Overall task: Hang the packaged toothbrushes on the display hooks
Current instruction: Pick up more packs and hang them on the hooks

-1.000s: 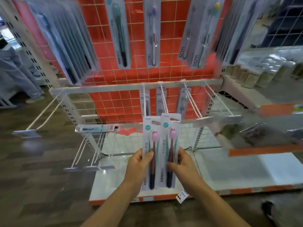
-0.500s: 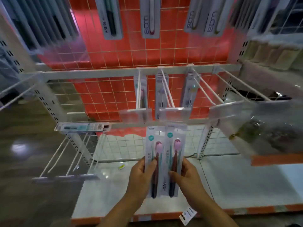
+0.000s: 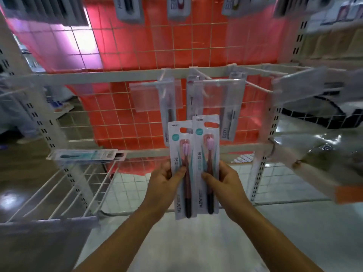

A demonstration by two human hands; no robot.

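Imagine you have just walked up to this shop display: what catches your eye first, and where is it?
Dead centre, two pink-bristled packaged toothbrushes are held upright side by side, the left hand gripping one and the right hand the other. Behind them glows a red grid panel, crossed by a white rail with display hooks just above the packs.
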